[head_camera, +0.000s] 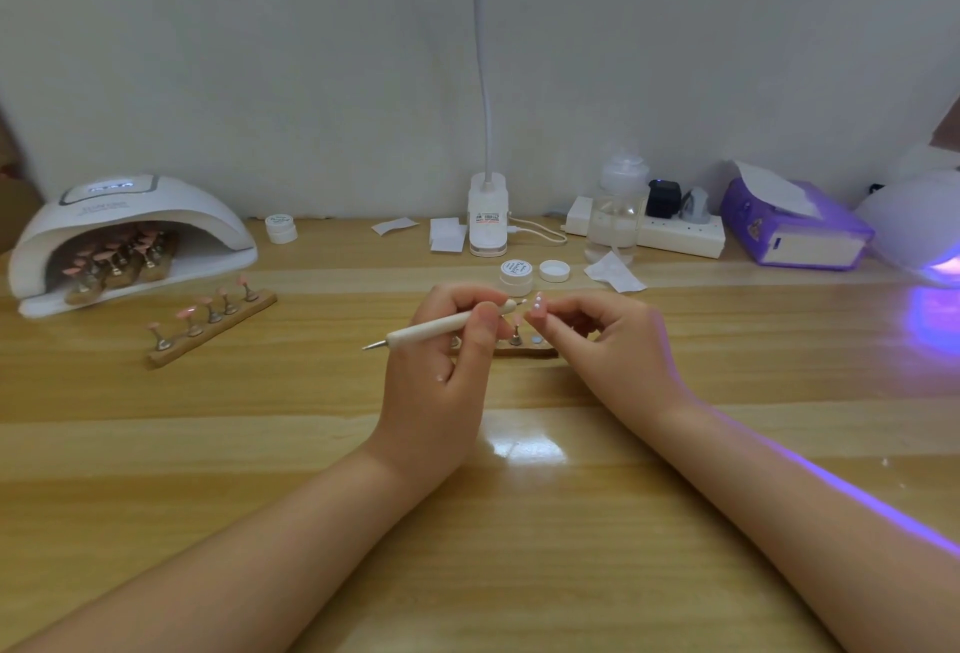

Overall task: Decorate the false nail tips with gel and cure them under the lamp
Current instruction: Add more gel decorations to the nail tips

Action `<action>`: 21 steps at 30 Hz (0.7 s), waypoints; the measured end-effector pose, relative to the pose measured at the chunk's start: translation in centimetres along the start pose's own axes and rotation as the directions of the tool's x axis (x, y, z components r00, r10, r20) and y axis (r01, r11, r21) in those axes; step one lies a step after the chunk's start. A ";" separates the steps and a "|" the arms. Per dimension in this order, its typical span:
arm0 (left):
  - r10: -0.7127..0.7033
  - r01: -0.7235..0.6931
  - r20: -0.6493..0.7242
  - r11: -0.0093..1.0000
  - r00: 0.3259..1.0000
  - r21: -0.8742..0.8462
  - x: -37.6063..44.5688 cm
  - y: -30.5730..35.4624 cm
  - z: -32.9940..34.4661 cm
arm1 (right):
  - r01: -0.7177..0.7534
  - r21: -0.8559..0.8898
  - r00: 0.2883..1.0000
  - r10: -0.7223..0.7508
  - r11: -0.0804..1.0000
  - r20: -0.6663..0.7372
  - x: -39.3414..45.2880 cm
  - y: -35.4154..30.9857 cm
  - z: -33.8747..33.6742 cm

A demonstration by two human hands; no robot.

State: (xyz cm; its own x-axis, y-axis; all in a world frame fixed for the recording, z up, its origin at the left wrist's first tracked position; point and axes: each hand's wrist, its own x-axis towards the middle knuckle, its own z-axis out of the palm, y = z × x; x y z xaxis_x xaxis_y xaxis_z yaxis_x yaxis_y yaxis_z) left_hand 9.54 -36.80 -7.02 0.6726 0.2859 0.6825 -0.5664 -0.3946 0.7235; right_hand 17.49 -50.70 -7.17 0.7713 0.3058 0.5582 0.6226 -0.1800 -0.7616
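"Counting first, what did you have on the bench [208,444]?"

"Two curing lamps: a white lamp [130,231] at the far left, with about three strips of pink tips on stands inside, and a second lamp [919,231] glowing violet at the far right edge. One wooden strip [210,325] lay in the open near the left lamp, carrying five pink tips. Another strip [524,348] sat under my hands, mostly hidden, so I could not count its stands. Two gel pots were out: a closed pot [280,227] at the back left, and an open gel pot [516,276] just beyond my hands, its lid [554,270] beside it."

"And your hands?"

"My left hand [447,340] was curled closed around one white dotting pen [449,326], thumb and fingers pinching the barrel, its working end pointing right. My right hand [618,340] was loosely curled, fingertips pinched on a single pink nail tip [538,310] held above the strip. That tip showed about three white dots. The pen's end was just beside it; whether it touched, I could not tell."

"Anything else behind?"

"One desk light [487,216] on a bendy neck, one clear bottle [615,216], one power strip [675,231], one purple tissue box [795,226], and a few white paper scraps [615,272]."
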 end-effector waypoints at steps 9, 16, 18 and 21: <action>-0.018 0.017 0.045 1.000 0.999 0.024 0.0 0.0 0.1 | 0.011 -0.011 1.000 -0.011 1.000 0.003 -0.1 -0.1 0.0; -0.033 0.031 0.063 0.999 0.997 0.036 0.0 0.0 0.1 | 0.032 -0.002 0.999 -0.032 0.999 0.018 -0.1 -0.2 -0.1; -0.038 0.036 0.067 0.999 0.997 0.029 0.0 0.0 0.2 | 0.037 -0.002 0.999 -0.037 0.999 0.016 -0.1 -0.1 -0.1; -0.039 0.037 0.071 0.999 0.997 0.032 0.0 0.0 0.2 | 0.047 -0.009 0.999 -0.047 0.999 0.013 0.0 0.0 -0.1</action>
State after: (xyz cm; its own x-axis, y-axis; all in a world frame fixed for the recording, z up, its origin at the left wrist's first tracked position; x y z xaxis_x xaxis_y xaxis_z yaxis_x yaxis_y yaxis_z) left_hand 9.63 -36.93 -7.03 0.7263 0.2382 0.6448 -0.5260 -0.4113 0.7444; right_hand 17.48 -50.76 -7.15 0.7391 0.3264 0.5893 0.6596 -0.1732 -0.7314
